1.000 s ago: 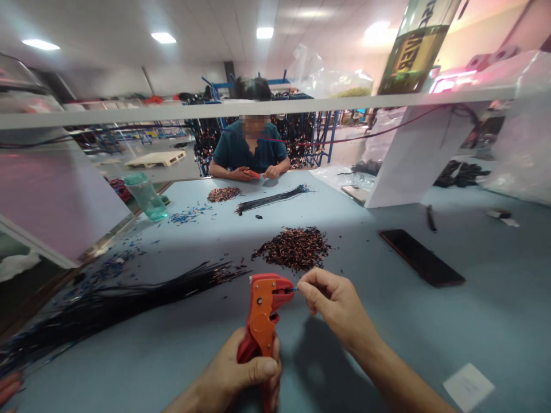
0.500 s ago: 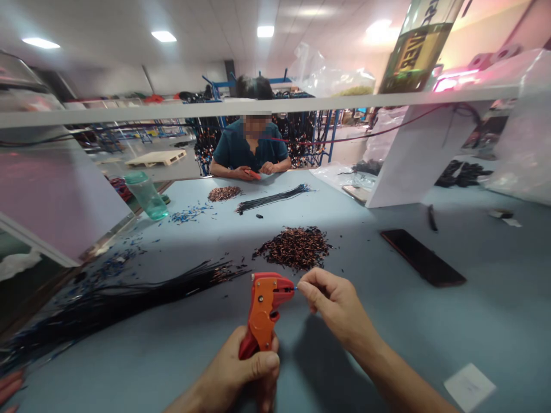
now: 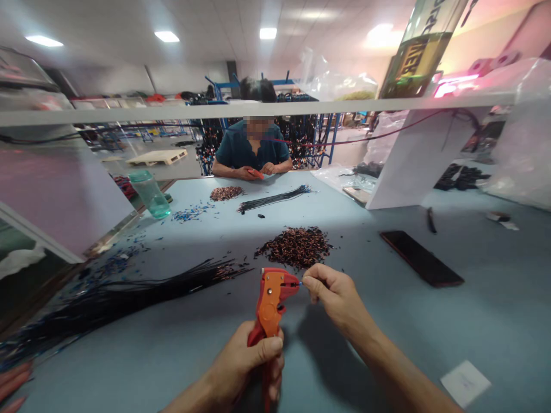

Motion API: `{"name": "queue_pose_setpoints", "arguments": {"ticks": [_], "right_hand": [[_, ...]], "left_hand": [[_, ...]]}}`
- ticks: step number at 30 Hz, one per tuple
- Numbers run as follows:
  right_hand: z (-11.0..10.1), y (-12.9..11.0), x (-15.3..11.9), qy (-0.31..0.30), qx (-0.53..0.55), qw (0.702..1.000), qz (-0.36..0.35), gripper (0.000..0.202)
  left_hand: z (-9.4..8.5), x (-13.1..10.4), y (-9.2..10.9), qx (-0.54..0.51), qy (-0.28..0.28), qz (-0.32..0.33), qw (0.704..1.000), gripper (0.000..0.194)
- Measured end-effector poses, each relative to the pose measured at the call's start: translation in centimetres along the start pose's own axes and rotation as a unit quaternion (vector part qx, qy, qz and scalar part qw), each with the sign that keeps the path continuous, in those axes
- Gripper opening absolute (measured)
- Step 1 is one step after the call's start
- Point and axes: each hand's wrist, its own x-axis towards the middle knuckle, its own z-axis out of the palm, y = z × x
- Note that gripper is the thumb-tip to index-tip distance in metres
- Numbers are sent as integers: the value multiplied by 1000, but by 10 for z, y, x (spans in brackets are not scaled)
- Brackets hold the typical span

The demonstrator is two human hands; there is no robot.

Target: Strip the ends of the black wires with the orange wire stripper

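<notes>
two bare hands work close together low over the blue tabletop (image 3: 430, 321). the left hand (image 3: 247, 367) is wrapped tight around the handles of an orange-and-red wire stripper (image 3: 272, 295), held upright with its head pointing right. the right hand (image 3: 333, 292) has thumb and forefinger pinched on a short wire piece (image 3: 301, 283), whose blue-tipped end sits right at the stripper's jaws. just beyond lies a heap of cut wire pieces (image 3: 295, 246); a long bundle of black wires (image 3: 129, 292) stretches off to the left, and a dark phone (image 3: 422, 258) lies well apart on the right. doing this well likely means keeping the wire straight and level into the jaws, pinching it close to the tool, and squeezing the handles evenly. across the tabletop a co-worker (image 3: 252, 155) handles similar things.
</notes>
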Motion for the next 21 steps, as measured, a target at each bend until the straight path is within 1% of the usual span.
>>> {"name": "queue_pose_setpoints", "arguments": {"ticks": [4, 10, 13, 17, 21], "right_hand": [[3, 4, 1, 16, 6, 1000, 0, 25], [11, 7, 2, 43, 72, 996, 30, 24], [13, 8, 2, 52, 81, 995, 35, 21], [12, 12, 3, 59, 83, 994, 38, 21], [8, 15, 5, 51, 92, 994, 39, 22]], "left_hand": [[2, 0, -1, -13, 16, -13, 1000, 47], [6, 2, -4, -18, 28, 1, 999, 48], [9, 2, -3, -24, 43, 14, 999, 47], [10, 2, 0, -22, 52, 4, 998, 47], [9, 2, 2, -9, 60, -3, 998, 49]]}}
